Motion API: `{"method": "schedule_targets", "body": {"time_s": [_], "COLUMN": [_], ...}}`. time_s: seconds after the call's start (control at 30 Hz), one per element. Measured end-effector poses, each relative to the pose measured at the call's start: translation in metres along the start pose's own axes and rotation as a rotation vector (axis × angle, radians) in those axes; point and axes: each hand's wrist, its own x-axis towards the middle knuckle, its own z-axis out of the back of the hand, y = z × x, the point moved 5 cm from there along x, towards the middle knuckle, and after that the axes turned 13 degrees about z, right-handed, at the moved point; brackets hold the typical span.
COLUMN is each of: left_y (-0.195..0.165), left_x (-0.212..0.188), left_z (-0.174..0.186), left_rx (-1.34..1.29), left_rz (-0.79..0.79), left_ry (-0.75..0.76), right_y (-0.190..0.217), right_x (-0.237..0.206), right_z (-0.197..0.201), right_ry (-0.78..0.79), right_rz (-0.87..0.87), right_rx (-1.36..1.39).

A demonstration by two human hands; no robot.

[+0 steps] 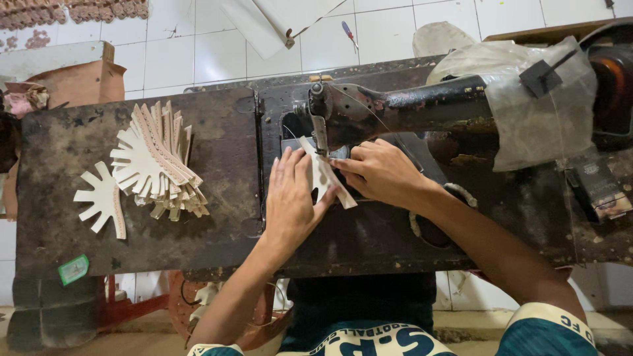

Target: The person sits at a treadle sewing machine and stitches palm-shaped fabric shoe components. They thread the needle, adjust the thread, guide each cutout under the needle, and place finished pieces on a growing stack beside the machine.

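My left hand (291,198) lies flat on a cream cut piece (323,175) under the needle of a black sewing machine (395,109). My right hand (382,173) pinches the same piece from the right, fingertips close to the presser foot (321,142). The piece is a narrow strip with finger-like tabs, partly hidden under both hands. It rests on the dark worn machine table (217,231).
A stack of cream comb-shaped pieces (161,161) lies on the table's left half, with one single piece (102,198) beside it. A green tag (73,269) sits at the front left corner. Clear plastic (534,99) covers the machine's right end. A cardboard box (79,82) stands behind.
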Motion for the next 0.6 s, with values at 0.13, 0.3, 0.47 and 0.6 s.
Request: {"method": "schedule_targets", "body": {"time_s": [0.13,0.3,0.47,0.6], "left_y": [0.006,0.016,0.026,0.034], "left_x": [0.007,0.017,0.032,0.035], "left_z": [-0.004,-0.008,-0.013,-0.018], "left_rx": [0.023,0.057,0.046,0.035], "left_rz": [-0.023,-0.04,-0.116,-0.114], "left_ry": [0.034,0.107,0.225,0.341], "right_y": [0.0,-0.001,-0.003,-0.002], "right_x": [0.0,-0.001,-0.002,-0.003], "right_z": [0.001,-0.003,-0.004,-0.004], "right_ry": [-0.025,0.022,0.009,0.002], "right_rz": [0.01,0.01,0.028,0.052], "right_rx": [0.006,0.016,-0.006,-0.004]}}
